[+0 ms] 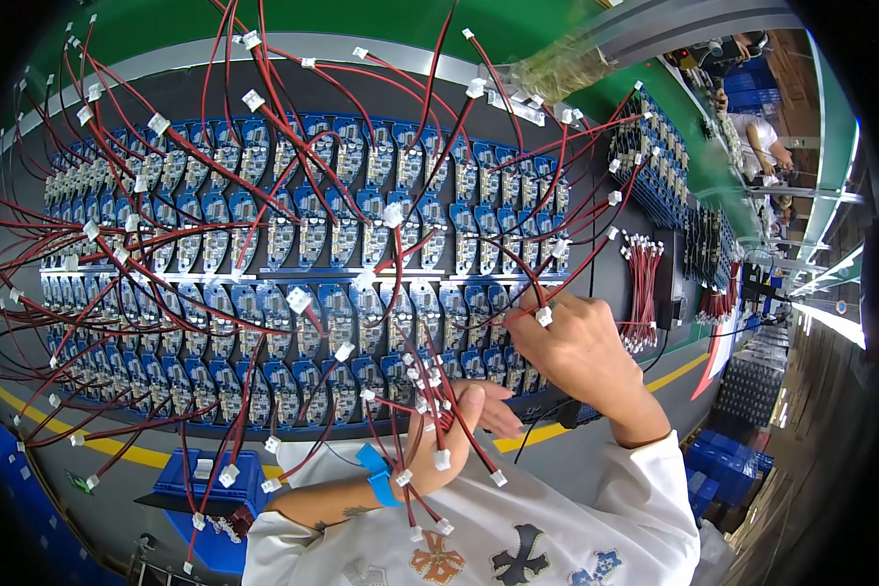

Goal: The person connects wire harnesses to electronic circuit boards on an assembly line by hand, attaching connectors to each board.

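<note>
I see right hand (578, 347) at four o'clock, fingertips bunched over blue boards (340, 314); can't tell what they pinch. Left hand (451, 439), six o'clock, closed on wire bundle (446, 422), likely for quick reach. Boards run nine o'clock past centre, rows presumably easing access.

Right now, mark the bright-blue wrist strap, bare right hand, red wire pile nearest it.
Bright-blue wrist strap (382, 484): head view, band.
Bare right hand (580, 344): head view, back.
Red wire pile (643, 287): head view, middle.
</note>
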`<state>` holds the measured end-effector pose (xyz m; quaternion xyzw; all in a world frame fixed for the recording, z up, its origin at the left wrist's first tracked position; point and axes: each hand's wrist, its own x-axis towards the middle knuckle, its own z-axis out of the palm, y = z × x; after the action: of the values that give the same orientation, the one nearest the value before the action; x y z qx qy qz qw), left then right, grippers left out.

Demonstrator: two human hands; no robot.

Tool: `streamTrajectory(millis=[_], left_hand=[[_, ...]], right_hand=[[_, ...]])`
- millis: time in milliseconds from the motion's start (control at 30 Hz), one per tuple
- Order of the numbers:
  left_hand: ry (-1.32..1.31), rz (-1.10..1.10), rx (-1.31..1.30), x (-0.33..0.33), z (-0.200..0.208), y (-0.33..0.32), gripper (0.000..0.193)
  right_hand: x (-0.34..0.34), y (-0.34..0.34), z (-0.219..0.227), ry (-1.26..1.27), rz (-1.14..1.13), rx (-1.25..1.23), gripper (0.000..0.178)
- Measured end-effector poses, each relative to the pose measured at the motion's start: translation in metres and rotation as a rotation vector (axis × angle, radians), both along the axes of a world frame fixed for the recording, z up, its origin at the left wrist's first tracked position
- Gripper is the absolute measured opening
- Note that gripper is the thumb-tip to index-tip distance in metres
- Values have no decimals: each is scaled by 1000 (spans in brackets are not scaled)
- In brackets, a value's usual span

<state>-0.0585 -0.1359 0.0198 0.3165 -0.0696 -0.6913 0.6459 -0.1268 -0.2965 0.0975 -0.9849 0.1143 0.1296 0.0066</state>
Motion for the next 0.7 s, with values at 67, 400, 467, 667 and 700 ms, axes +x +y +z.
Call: streamTrajectory(millis=[67, 400, 467, 667, 700], left_hand=[[-46, -11, 4, 1, 1, -1, 31], [-47, -16, 31, -1, 0, -1, 32], [-53, -5, 12, -1, 0, -1, 31], [-75, -1, -4, -3, 0, -2, 30], [-80, 0, -8, -2, 1, -3, 30]], right_hand=[[1, -1, -1, -2, 14, 14, 12], [8, 0, 3, 81, 62, 26, 13], [11, 3, 2, 99, 113, -22, 14], [15, 8, 3, 206, 124, -33, 14], [14, 8, 1, 213, 125, -28, 14]])
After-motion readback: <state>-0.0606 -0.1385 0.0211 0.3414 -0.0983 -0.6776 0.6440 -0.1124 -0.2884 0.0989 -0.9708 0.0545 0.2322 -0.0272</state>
